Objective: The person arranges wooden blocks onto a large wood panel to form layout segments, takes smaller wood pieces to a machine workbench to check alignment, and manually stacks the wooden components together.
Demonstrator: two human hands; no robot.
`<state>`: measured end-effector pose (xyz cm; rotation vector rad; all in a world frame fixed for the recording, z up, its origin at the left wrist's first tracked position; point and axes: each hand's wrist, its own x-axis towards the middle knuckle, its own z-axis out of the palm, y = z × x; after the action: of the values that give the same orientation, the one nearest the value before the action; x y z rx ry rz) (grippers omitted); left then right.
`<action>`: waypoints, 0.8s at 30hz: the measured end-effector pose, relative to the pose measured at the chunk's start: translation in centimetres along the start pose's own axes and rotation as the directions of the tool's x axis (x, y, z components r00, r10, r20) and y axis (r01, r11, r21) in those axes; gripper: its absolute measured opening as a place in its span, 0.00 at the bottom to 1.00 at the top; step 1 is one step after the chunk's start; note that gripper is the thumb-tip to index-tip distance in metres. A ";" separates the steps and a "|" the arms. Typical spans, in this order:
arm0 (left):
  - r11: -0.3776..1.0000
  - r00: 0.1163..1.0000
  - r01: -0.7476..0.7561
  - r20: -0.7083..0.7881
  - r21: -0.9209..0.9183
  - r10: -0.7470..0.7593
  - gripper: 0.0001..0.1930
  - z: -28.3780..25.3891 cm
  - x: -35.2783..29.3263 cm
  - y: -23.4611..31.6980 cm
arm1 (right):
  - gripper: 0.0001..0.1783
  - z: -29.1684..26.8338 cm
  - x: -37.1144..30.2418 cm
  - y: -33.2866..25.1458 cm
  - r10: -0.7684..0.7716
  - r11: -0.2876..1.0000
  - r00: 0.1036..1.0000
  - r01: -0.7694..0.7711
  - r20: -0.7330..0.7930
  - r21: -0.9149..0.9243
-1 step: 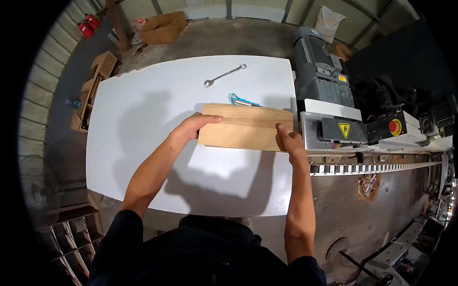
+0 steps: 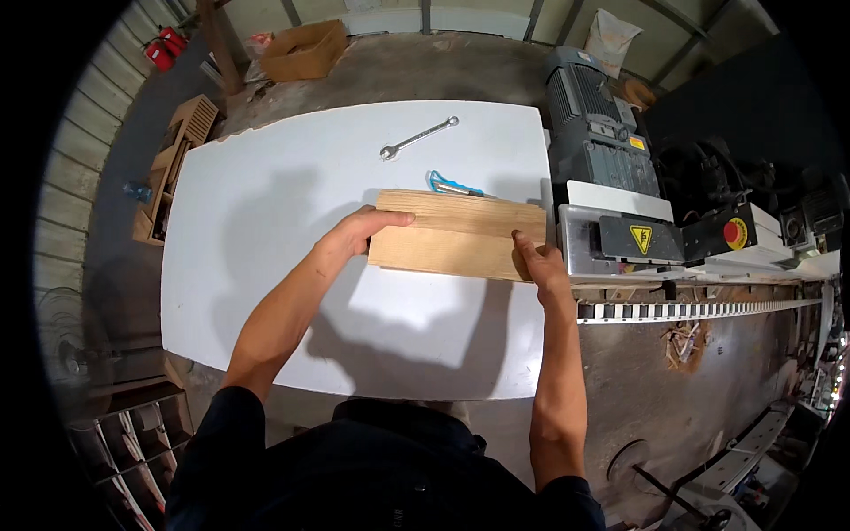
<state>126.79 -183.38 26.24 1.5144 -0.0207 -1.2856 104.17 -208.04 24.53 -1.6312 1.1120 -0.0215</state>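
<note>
A rectangular light-brown wooden board (image 2: 456, 239) is held out over the white tabletop, a lengthwise line running across its face. My left hand (image 2: 366, 228) grips its left end, thumb stretched along the top face and the fingers hidden beneath. At the right end my right hand (image 2: 540, 261) is closed on the board, its thumb pressing on the face. Just beyond the far edge lies a blue-handled tool with a silver part, apparently a utility knife (image 2: 452, 185). Farther back a metal combination wrench (image 2: 420, 139) rests on the table.
The white table (image 2: 239, 292) spans the middle. A grey motor and machine (image 2: 602, 115) adjoin its right side, with a red emergency button (image 2: 735, 234). A wooden crate (image 2: 181, 159) stands left on the floor, a cardboard box (image 2: 305, 51) at the back.
</note>
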 end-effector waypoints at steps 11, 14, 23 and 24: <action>0.843 0.920 -0.391 0.133 0.369 0.368 0.41 -2.2 -5.9 -4.5 | 0.30 3.3 -13.6 4.5 -0.151 0.838 0.988 0.151 -0.044 0.525; 0.513 0.735 -0.627 0.225 0.586 0.640 0.45 -3.3 -8.0 -6.3 | 0.36 5.4 -16.1 6.5 -0.248 0.848 0.958 0.288 -0.145 0.446; 0.448 0.628 -0.745 0.291 0.494 0.722 0.51 -5.7 -9.1 -10.3 | 0.56 8.1 -18.5 8.8 -0.362 0.852 0.910 0.412 -0.204 0.323; 0.488 0.622 -0.767 0.299 0.416 0.724 0.53 -6.0 -8.9 -10.4 | 0.63 8.1 -18.6 8.5 -0.384 0.843 0.907 0.421 -0.173 0.336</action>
<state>121.26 -169.66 23.88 1.5883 -1.0687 -0.6072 92.68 -189.33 24.21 -1.5021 0.7591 -0.5634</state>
